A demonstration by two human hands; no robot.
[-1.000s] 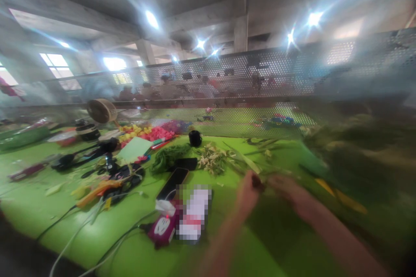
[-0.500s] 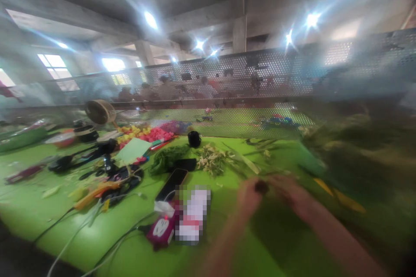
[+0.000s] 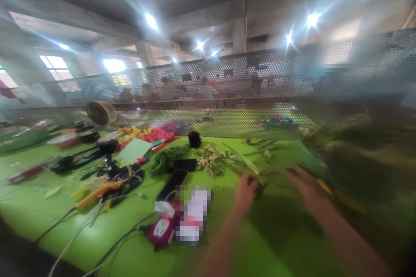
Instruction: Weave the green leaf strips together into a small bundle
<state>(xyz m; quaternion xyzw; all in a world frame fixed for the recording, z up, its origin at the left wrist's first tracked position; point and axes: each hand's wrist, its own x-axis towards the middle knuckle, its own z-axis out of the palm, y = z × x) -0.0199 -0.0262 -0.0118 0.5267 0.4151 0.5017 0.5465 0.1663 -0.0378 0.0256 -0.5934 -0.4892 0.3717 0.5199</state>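
Observation:
My left hand [image 3: 247, 187] is closed, fingers curled, above the green tabletop [image 3: 260, 259]. A small dark thing shows at its fingertips, too blurred to name. My right hand [image 3: 300, 178] is apart from it, to the right, near a large blurred heap of greenish leaf-like pieces [image 3: 354, 151]. Motion smears its fingers, so I cannot make out whether they hold anything. Just beyond my left hand lie long pale green strips [image 3: 248, 162] and a small pile of cream-coloured pieces [image 3: 211, 160].
A phone [image 3: 173, 184], a purple tissue pack [image 3: 162, 227] and a pixelated pale item [image 3: 193, 216] lie left of my hands. Further left are an orange-handled tool [image 3: 94, 194] with cables, pink and yellow pieces [image 3: 152, 135] and a fan [image 3: 101, 112]. A perforated screen [image 3: 208, 82] stands behind.
My hands were close together around the small dark thing. My right hand has moved away to the right, and my left hand has shifted slightly left.

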